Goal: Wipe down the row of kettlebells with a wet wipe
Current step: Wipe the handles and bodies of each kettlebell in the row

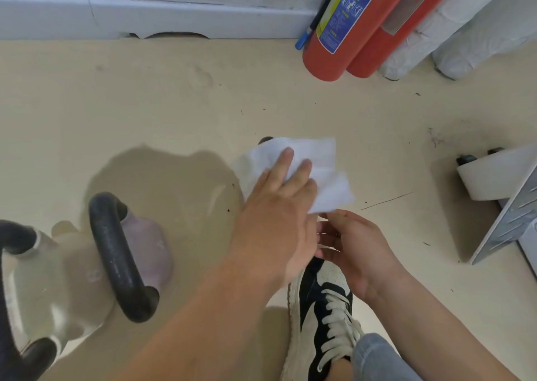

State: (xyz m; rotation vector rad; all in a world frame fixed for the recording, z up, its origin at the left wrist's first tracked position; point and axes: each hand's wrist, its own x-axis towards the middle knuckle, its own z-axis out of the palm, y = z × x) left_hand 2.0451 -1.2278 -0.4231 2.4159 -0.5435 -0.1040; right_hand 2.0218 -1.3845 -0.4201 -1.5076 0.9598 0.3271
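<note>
1. Spreading the wet wipe (316, 154) is judged to be the step in hand. The left hand (276, 203) lies against the sheet with its fingers straight. The thumb is hidden, so whether it pinches cannot be told.
2. The right hand (357, 247), fingers curled, pinches the sheet's lower edge just below the left hand. The wipe hangs unfolded between both hands, above the floor (174, 96) and apart from any kettlebell.
3. The nearest kettlebell (148, 250) stands on the floor to the left, black handle (113, 253) upward. A second kettlebell (37, 279) sits just beside it at the frame's left edge. Neither is touched.
4. Recommended: fold the sheet into a flat pad across the palm before contact. A loose sheet will likely bunch on the curved handle.
5. Wrap the pad round the handle first, then work down the body. Turn to a clean face for each bell.
6. Caution: a shoe (322, 308) sits directly below the hands. Keep trailing corners off it and the floor.
</note>
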